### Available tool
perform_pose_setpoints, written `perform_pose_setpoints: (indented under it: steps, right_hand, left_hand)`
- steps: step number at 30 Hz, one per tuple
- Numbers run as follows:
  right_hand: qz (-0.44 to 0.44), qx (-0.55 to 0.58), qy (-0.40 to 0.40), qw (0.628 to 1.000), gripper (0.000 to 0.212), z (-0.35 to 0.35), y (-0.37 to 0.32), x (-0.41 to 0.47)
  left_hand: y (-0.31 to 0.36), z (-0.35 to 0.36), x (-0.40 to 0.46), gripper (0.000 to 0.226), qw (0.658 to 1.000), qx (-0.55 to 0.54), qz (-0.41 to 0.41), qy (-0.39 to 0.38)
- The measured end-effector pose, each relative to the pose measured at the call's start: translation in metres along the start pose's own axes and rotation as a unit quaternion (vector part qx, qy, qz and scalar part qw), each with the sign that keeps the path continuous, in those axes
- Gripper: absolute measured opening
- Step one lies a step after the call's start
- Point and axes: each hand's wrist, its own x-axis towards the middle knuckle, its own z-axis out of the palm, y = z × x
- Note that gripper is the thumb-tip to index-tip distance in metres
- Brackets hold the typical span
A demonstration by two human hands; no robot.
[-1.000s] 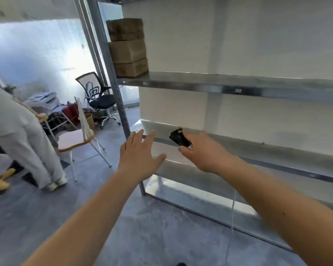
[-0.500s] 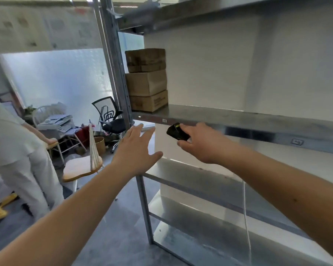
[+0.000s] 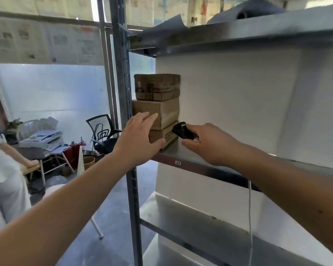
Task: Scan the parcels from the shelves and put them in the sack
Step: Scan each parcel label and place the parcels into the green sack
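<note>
Where three brown cardboard parcels [image 3: 158, 106] stand stacked at the left end of a grey metal shelf [image 3: 196, 162], against the grey upright post [image 3: 123, 93], the left hand [image 3: 140, 139] reaches with straight fingers at the lower boxes. Just beside the stack, the right hand [image 3: 211, 144] grips a small black scanner [image 3: 183, 130].

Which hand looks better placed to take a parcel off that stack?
Probably the left hand: its fingers are open against the stacked parcels on the shelf. The right hand already grips the black scanner.
</note>
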Motion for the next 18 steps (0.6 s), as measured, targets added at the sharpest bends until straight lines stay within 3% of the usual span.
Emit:
perform_pose_setpoints:
  steps: [6,11,18]
  right_hand:
    - [0.047,-0.020,0.045,0.998,0.042,-0.009,-0.016,0.071]
    - [0.094,-0.094,0.076,0.988,0.045,-0.019,-0.020,0.107]
    - [0.131,-0.139,0.091,0.977,0.050,-0.029,-0.019,0.148]
  left_hand:
    - [-0.031,-0.018,0.085,0.085,0.997,0.009,0.071,0.034]
    - [-0.039,-0.032,0.149,0.083,0.991,-0.068,0.099,0.057]
    - [-0.041,-0.037,0.227,0.088,0.998,-0.018,0.060,-0.011]
